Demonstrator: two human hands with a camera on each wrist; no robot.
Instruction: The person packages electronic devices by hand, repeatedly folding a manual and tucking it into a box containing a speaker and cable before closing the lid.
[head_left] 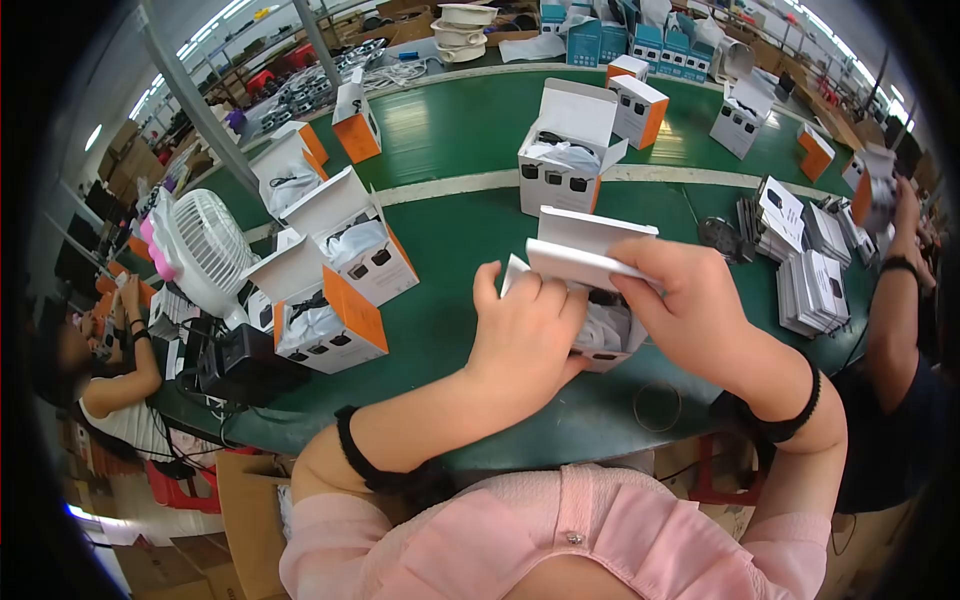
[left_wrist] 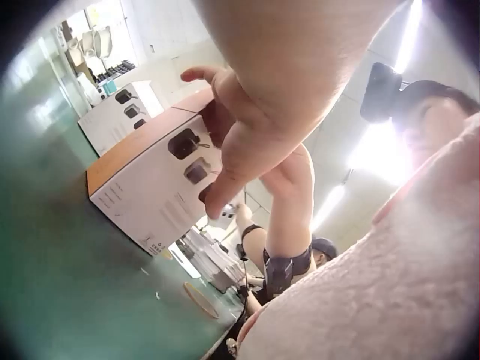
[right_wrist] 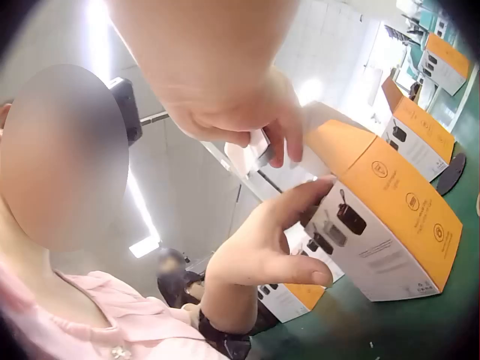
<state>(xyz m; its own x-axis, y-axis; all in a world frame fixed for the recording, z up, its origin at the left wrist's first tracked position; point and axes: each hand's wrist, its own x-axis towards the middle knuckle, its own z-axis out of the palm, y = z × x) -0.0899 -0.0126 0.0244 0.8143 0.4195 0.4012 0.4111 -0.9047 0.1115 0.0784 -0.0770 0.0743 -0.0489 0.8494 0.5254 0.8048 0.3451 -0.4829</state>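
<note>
A white-and-orange carton [head_left: 603, 362] stands on the green table before me, its lid [head_left: 600, 230] raised at the back. Inside lies something in whitish wrapping [head_left: 606, 328]. My left hand [head_left: 528, 335] grips the carton's left side, with the thumb against the printed face [left_wrist: 142, 199] and the fingers over the top edge. Above the opening, my right hand [head_left: 690, 300] pinches a flat white piece [head_left: 580, 263], like a booklet, between thumb and fingers. In the right wrist view, the carton's orange side [right_wrist: 405, 202] faces the camera.
Open filled cartons [head_left: 345, 325] stand at the left beside a white fan [head_left: 205, 250] and a black box [head_left: 245, 365]. Another open carton [head_left: 560, 185] stands behind mine. Stacked white booklets [head_left: 812, 290] lie at the right, near another person's arm [head_left: 890, 310].
</note>
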